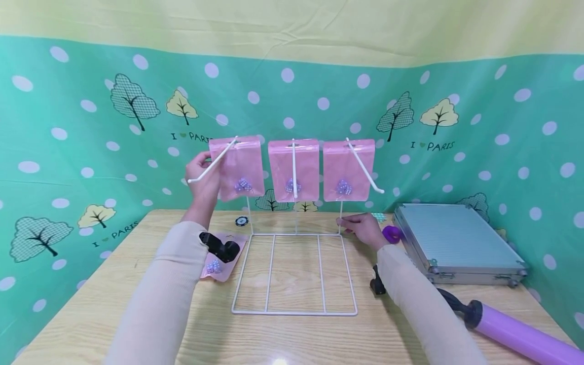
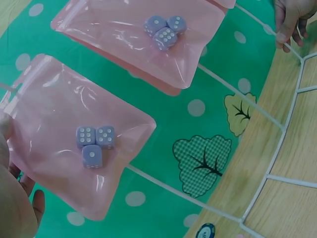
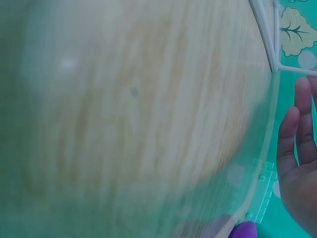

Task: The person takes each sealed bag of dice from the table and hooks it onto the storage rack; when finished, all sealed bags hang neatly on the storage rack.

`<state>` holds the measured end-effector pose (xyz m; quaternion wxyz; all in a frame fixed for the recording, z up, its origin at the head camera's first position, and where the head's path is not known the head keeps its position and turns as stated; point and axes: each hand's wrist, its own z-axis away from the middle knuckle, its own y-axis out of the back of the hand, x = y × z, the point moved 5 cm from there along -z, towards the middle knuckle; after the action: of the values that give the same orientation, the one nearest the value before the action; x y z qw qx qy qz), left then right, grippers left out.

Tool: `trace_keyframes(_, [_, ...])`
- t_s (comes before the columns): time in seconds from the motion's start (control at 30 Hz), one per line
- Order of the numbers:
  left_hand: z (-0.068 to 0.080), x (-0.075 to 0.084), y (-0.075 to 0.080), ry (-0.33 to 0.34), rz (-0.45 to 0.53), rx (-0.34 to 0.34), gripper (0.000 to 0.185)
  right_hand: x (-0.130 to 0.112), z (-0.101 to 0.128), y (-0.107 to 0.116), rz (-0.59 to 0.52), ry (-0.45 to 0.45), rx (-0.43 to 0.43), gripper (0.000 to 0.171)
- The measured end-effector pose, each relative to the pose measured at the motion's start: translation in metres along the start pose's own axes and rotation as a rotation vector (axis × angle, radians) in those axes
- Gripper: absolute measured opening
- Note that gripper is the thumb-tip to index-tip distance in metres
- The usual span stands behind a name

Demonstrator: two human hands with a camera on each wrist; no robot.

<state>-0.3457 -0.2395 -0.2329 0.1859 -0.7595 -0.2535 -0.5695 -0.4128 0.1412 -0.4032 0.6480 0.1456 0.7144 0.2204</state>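
A white wire display rack (image 1: 294, 313) stands on the table, with three arms sticking out towards me. On them hang a left pink zip bag (image 1: 234, 162), a middle pink zip bag (image 1: 280, 165) and a right pink zip bag (image 1: 337, 165). Purple dice (image 2: 92, 156) show through the plastic. My left hand (image 1: 203, 180) pinches the left bag's outer edge, thumb in front and fingers partly behind it. Low on the rack's right upright, my right hand (image 1: 365, 228) grips the wire between thumb and fingers. Another pink bag (image 1: 232, 261) with dice lies flat beneath my left wrist.
At the right stand a silver case (image 1: 456, 243) and, nearer me, a purple hand pump (image 1: 524, 334). A purple ring-like object (image 1: 391, 233) and a small green piece (image 1: 378, 217) lie behind my right hand. A dark poker chip (image 1: 242, 221) lies left of the rack. A patterned curtain (image 1: 319, 101) closes off the back.
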Motion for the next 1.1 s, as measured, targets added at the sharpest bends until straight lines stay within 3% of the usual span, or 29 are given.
trace_keyframes(0.23, [0.003, 0.001, 0.004, -0.015, -0.049, -0.079, 0.045, -0.002, 0.002, 0.0, 0.005, -0.001, -0.004, 0.034])
trace_keyframes(0.63, [0.003, 0.0, 0.026, 0.038, -0.106, -0.139, 0.054, -0.002, 0.002, 0.0, 0.022, -0.007, -0.017, 0.036])
trace_keyframes(0.8, [0.006, -0.005, 0.035, 0.045, -0.197, -0.173, 0.049, -0.003, 0.003, 0.001, 0.008, -0.019, -0.016, 0.036])
trace_keyframes(1.1, [0.02, -0.024, 0.054, -0.008, -0.357, -0.329, 0.063, -0.002, 0.002, 0.0, -0.011, 0.004, -0.016, 0.032])
